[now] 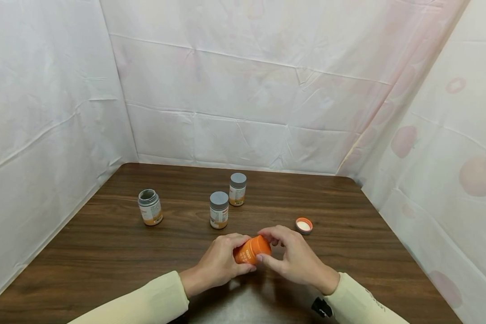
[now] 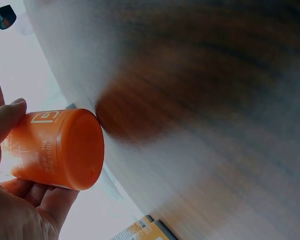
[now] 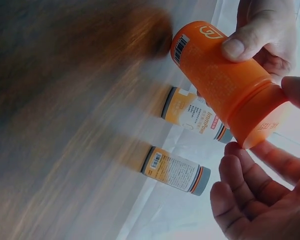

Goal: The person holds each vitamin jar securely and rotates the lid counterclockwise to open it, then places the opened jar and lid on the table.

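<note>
An orange bottle [image 1: 246,254] with pale printing lies tilted between both hands, close over the table's near part. My left hand [image 1: 222,260] grips its body, thumb on one side and fingers on the other. In the left wrist view the round base of the bottle [image 2: 82,150] faces the camera. My right hand [image 1: 293,254] pinches the orange cap [image 3: 262,117] between thumb and fingertips; the cap sits on the bottle. Beyond the hands, two grey-capped jars stand upright, a nearer jar [image 1: 219,210] and a farther jar [image 1: 237,190].
At the left of the dark wooden table [image 1: 105,252] stands a lidless grey-necked jar [image 1: 150,208]. A loose grey lid [image 1: 304,226] with an orange rim lies inside-up beyond my right hand. Pale sheeting [image 1: 243,90] hangs at the back and both sides.
</note>
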A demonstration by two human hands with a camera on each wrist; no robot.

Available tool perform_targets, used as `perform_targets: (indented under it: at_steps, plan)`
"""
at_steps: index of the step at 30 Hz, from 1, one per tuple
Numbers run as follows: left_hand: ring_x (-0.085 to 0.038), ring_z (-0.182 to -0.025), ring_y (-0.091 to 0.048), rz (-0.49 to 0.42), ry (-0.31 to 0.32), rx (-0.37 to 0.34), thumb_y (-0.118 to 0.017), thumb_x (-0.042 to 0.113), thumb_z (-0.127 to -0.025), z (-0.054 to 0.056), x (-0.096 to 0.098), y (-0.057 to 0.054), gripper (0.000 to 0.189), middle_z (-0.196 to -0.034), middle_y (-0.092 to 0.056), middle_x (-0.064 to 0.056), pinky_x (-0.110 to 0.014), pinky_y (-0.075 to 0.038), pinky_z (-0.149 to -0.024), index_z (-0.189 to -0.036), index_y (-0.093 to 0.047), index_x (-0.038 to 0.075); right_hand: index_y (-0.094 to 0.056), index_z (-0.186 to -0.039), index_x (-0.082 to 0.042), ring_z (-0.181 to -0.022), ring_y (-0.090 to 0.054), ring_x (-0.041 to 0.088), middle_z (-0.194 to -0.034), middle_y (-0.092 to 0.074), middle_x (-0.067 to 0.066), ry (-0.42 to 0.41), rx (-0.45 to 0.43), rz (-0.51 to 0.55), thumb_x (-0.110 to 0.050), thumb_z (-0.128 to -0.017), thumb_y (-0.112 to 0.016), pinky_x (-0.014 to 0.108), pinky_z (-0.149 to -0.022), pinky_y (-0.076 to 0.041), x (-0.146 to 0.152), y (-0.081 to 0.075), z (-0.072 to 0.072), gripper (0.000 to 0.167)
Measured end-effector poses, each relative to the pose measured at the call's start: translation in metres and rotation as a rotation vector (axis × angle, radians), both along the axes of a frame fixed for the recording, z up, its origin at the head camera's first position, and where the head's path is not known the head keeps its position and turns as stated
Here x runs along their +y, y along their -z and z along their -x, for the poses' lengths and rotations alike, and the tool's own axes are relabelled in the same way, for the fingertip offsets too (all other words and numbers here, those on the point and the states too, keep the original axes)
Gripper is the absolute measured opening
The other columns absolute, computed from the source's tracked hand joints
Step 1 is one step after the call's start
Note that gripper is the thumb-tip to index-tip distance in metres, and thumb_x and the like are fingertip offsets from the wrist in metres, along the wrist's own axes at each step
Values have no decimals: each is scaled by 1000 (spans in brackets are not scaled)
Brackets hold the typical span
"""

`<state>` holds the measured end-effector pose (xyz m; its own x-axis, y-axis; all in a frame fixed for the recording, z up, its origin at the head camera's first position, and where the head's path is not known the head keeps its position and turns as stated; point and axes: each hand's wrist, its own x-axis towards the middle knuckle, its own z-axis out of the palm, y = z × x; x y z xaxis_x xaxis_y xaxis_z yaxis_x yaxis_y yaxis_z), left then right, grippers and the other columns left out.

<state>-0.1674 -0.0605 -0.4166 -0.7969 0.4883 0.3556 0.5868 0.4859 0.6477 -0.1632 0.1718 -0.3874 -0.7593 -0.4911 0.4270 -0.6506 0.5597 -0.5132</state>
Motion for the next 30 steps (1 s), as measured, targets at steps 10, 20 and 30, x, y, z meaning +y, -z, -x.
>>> perform_targets:
  at_steps: [10, 20, 30]
  plan:
    - [-4, -88, -62, -11, 1, 13, -94, 22, -76, -1, 0, 3, 46, -108, -70, 6, -24, -53, -78, -117, -73, 17, -66, -130, -16, -107, -62, 11, -121, -65, -9, -121, 20, 55, -12, -81, -86, 39, -88, -56, 3, 1, 0, 53]
    - [-5, -91, -63, -8, -6, 26, -94, 22, -75, 0, 0, 3, 51, -109, -71, 5, -27, -54, -81, -121, -72, 15, -65, -132, -19, -118, -56, 17, -128, -61, -4, -172, 100, 28, 2, -74, -82, 41, -98, -49, 4, 3, 2, 64]
    - [-4, -88, -62, -5, -4, 30, -94, 23, -76, -1, 0, 2, 47, -108, -70, 6, -24, -53, -77, -117, -73, 16, -60, -136, -24, -116, -58, 13, -127, -62, -7, -83, 80, 29, -29, -84, -87, 40, -96, -50, 1, 2, 0, 59]
